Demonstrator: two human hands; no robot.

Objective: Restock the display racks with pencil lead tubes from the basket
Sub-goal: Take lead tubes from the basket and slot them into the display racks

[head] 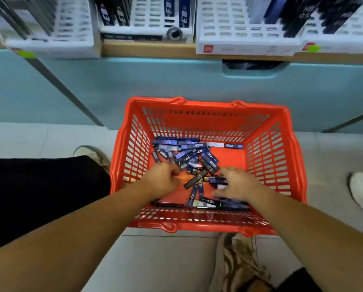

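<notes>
Fingers (172, 172) among lead tubes (189, 158), red basket (197, 123), tiled floor (29, 140)

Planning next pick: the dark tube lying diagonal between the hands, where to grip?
Pinch the dark tube across its long sides at mid-length, from above: it lies flat, with nothing covering its middle. The basket walls likely block a side approach.

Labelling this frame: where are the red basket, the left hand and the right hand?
red basket (208, 105), head view, far rim.
left hand (162, 180), head view, back of the hand.
right hand (236, 184), head view, back of the hand.
</notes>
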